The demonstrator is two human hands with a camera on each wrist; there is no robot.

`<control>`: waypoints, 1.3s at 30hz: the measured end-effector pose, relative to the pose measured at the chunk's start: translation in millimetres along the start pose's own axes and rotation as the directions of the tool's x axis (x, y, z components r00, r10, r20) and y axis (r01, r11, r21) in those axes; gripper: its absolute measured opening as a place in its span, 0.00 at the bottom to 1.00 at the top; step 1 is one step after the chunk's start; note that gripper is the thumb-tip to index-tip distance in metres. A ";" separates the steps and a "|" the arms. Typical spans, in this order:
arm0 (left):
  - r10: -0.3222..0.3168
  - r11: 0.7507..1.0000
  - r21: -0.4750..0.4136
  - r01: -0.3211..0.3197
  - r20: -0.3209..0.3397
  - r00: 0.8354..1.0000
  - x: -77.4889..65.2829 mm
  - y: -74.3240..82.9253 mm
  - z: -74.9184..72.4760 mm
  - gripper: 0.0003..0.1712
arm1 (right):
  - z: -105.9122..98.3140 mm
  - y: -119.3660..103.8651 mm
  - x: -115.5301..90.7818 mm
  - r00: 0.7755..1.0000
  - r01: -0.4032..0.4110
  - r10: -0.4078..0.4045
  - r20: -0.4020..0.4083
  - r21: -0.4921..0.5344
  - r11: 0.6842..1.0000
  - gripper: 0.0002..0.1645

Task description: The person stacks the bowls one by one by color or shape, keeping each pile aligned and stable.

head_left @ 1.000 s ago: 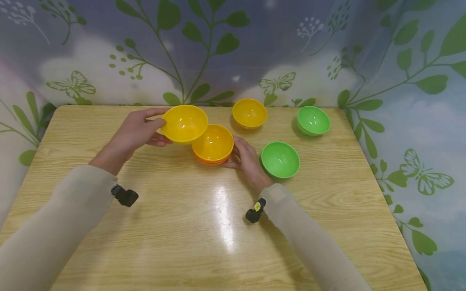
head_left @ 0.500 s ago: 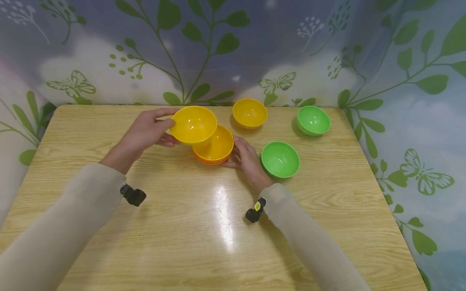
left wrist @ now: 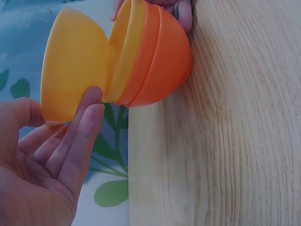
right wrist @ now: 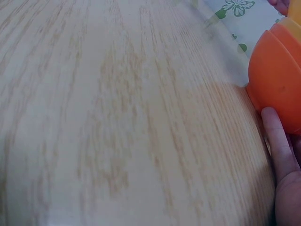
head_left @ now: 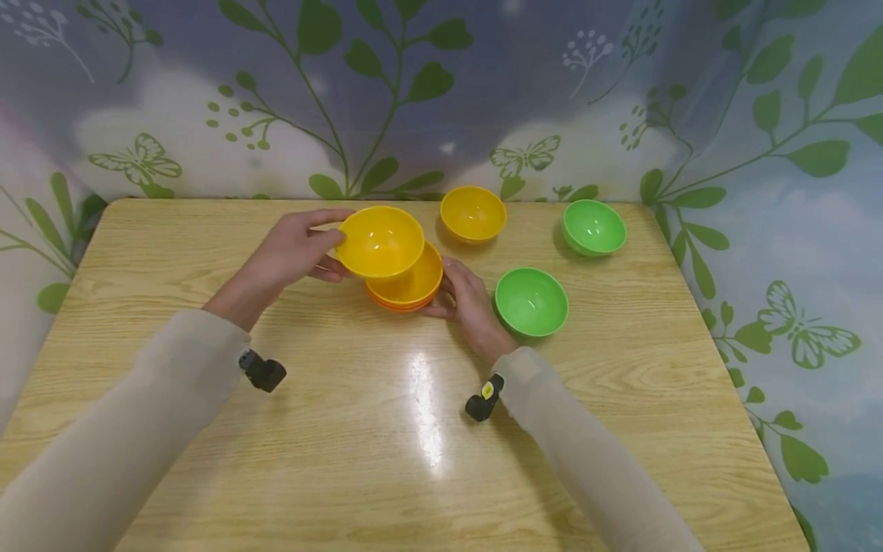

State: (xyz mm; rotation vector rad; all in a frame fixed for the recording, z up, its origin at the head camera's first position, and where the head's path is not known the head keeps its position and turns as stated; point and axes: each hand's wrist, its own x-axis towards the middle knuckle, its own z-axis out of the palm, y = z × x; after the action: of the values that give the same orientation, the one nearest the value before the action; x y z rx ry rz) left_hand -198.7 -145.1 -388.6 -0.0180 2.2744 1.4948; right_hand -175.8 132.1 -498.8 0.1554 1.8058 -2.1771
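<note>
Over the stack (head_left: pixel 418 290), the yellow bowl (head_left: pixel 382 244) has moved right, looking better lined up. Left fingers (left wrist: pixel 80 153) pinch it; right fingers (right wrist: pixel 277 141) hold the stack.

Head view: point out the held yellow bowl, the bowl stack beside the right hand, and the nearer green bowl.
Held yellow bowl (head_left: pixel 382 242): head view, its inside surface.
Bowl stack (head_left: pixel 418 284): head view, inside surface at its top.
Nearer green bowl (head_left: pixel 531 302): head view, its inside surface.

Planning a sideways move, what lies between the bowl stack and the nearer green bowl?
In the head view, the right hand lies between the bowl stack and the nearer green bowl.
</note>
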 end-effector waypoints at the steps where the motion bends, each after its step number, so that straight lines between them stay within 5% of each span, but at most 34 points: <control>1: 0.001 1.000 0.002 -0.001 0.004 1.000 0.1 0.0 0.8 0.31 | 0.0 0.0 0.0 1.000 -0.001 0.001 0.000 -0.001 1.000 0.28; 11: 0.026 0.999 0.041 -0.028 0.053 0.998 0.7 0.8 10.2 0.32 | -0.2 -0.8 0.4 1.000 -0.014 0.014 -0.002 0.002 1.000 0.28; 39: 0.046 0.979 0.196 -0.053 0.038 0.998 5.7 -2.5 26.7 0.32 | 0.9 -0.4 -0.8 1.000 0.004 -0.004 0.006 -0.005 1.000 0.29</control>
State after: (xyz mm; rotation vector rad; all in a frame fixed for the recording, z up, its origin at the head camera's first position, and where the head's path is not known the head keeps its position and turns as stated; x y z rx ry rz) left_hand -194.4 -121.5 -401.8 0.1211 2.4014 1.2760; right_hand -175.0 131.5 -498.0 0.1449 1.8099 -2.1731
